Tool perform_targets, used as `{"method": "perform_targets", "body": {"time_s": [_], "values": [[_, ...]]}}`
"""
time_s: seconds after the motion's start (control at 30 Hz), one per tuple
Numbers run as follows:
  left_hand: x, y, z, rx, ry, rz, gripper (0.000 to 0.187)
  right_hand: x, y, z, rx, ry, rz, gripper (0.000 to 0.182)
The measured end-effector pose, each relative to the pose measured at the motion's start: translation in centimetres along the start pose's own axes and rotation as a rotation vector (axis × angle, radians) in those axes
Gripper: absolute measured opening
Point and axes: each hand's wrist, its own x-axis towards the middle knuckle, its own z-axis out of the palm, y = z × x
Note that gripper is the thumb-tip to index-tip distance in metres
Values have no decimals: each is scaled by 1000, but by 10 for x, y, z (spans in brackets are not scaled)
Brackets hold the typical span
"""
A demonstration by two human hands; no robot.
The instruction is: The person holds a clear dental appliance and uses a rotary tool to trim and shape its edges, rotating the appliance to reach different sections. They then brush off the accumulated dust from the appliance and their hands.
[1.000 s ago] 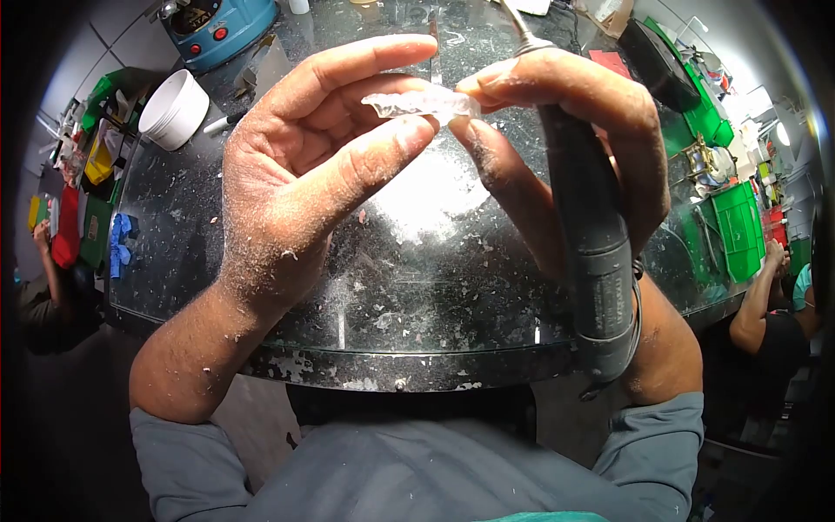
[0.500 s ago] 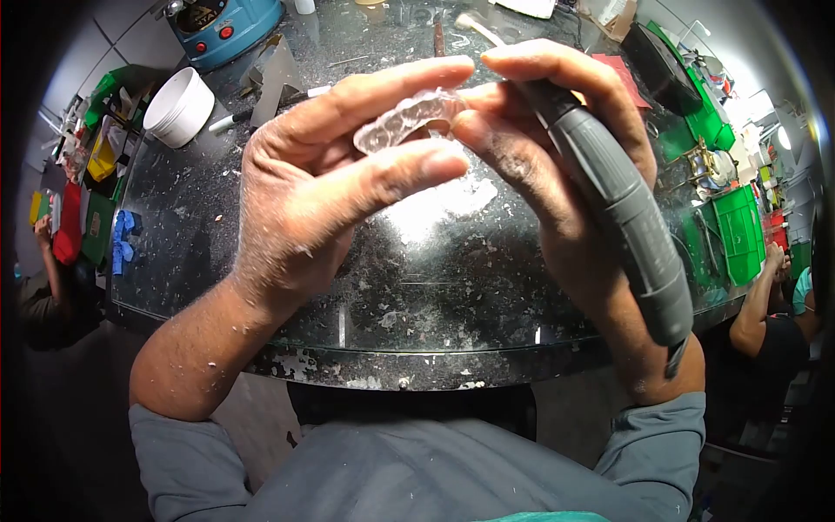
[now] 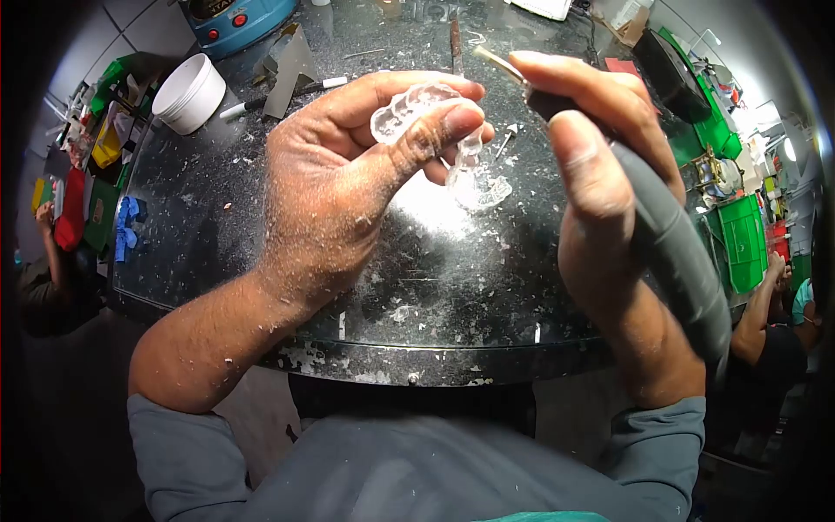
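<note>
My left hand (image 3: 335, 187) pinches a clear plastic dental aligner (image 3: 402, 115) between thumb and fingers above the table. Tooth-shaped hollows show along its arch, and its other end (image 3: 480, 190) hangs down past my fingertips. My thumb covers the middle. To the right, my right hand (image 3: 600, 178) is wrapped round a dark grey rotary handpiece (image 3: 677, 239), whose cord end points down toward my forearm. A thin shank with a pale tip (image 3: 497, 63) sticks out of it up and to the left, apart from the aligner. White dust speckles both hands.
The dark, dusty tabletop (image 3: 417, 304) carries a white tub (image 3: 191, 94), a marker (image 3: 243, 110), a bent grey sheet (image 3: 290, 70) and a blue machine (image 3: 239, 26). Green bins (image 3: 742, 244) stand at right. Other people's arms (image 3: 759, 296) show at both edges.
My hands have moved apart. My right hand with the handpiece shifted right, off the aligner. My left hand turned the aligner, and its other end now shows below the fingers.
</note>
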Motion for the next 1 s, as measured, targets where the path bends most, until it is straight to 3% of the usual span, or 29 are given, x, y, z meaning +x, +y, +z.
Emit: {"method": "perform_targets", "body": {"time_s": [0.07, 0.13, 0.2, 0.33, 0.4, 0.47, 0.57, 0.63, 0.77, 0.9, 1.0], "values": [[-1, 2, -1, 33, -8, -18, 27, -7, -2, 6, 106, 24, -65, 35], [-1, 0, -1, 58, -5, 20, 28, -10, -9, 19, 333, 58, 9, 43], [-1, -5, -7, 15, -29, 29, 29, -7, 11, 25, 313, 8, -253, 43], [0, -4, -9, -67, -43, -49, 32, -6, 17, 32, 379, 3, -341, 42], [0, -7, -11, -59, -52, -11, 34, -7, 14, 37, 368, 43, -327, 41], [-1, -7, -10, -26, -37, -11, 35, -9, 12, 46, 456, 229, -217, 36], [-1, -8, -6, 7, -1, 48, 29, -6, 11, 49, 584, 224, -257, 35], [0, -7, -6, 3, 17, 102, 24, -6, 15, 41, 488, 150, -291, 39], [0, -5, -11, 59, -11, 3, 30, -7, 9, 33, 413, 10, -259, 42], [1, -6, -10, 175, -15, 66, 28, -9, 13, 33, 337, 66, -269, 42], [1, -6, -10, 138, 6, 67, 27, -10, 9, 29, 271, -26, -293, 42]]}}
